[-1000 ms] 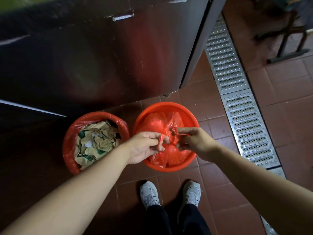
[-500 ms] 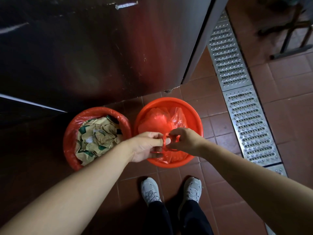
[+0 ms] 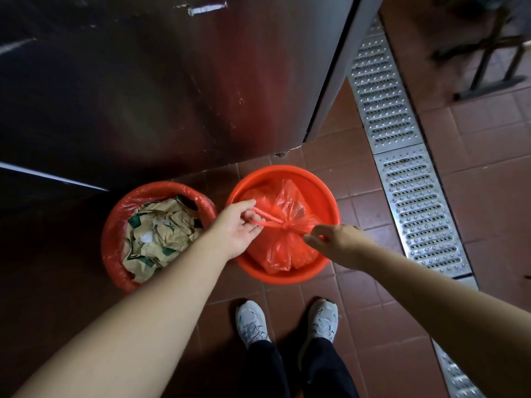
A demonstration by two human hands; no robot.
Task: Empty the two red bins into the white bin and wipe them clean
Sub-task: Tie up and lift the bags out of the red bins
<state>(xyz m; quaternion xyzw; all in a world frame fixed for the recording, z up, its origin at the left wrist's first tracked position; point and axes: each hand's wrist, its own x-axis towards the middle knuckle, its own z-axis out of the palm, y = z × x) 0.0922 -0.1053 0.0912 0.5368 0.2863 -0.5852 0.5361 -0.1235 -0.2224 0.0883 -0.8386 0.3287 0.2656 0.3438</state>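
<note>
Two red bins stand side by side on the tiled floor. The left red bin has a red liner and is full of crumpled brown and green paper. In the right red bin sits a red plastic bag, knotted at its top. My left hand pinches one thin tail of the bag to the left of the knot. My right hand pinches the other tail to the right of the knot. Both tails are stretched taut. No white bin is in view.
A tall stainless steel cabinet stands right behind the bins. A perforated metal drain grate runs along the floor on the right. Dark metal furniture legs stand at the top right. My white shoes are just below the right bin.
My hands were close together at the bag's top; now they have moved apart, left and right, pulling the two tails tight into a knot.
</note>
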